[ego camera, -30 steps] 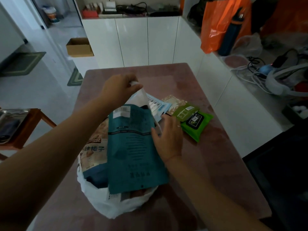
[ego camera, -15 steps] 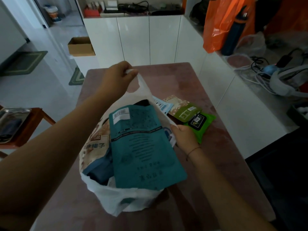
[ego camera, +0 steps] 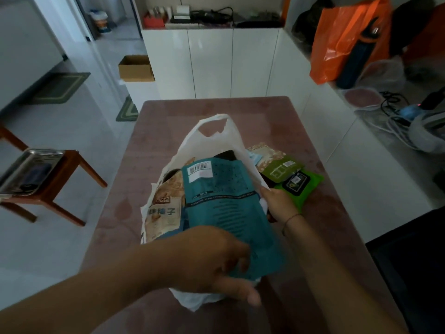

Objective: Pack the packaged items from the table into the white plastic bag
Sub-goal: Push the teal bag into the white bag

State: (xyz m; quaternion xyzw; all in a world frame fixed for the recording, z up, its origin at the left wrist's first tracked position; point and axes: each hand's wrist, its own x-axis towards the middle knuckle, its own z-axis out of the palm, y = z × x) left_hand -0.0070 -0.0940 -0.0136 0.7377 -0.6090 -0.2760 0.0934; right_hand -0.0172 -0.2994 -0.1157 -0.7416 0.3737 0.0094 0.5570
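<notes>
On the table (ego camera: 301, 121), right hand (ego camera: 279, 203) pinched the limp white plastic bag (ego camera: 190, 147) at its rim, likely the best hold; left hand (ego camera: 212, 259) grip was unclear.

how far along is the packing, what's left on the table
Partly done. The nut snack pack and teal pouch sit in the white bag. Right hand holds the bag's rim; left hand is at the pouch's near end. Green wipes pack, olive packet and beige packet are left on the table.
</notes>
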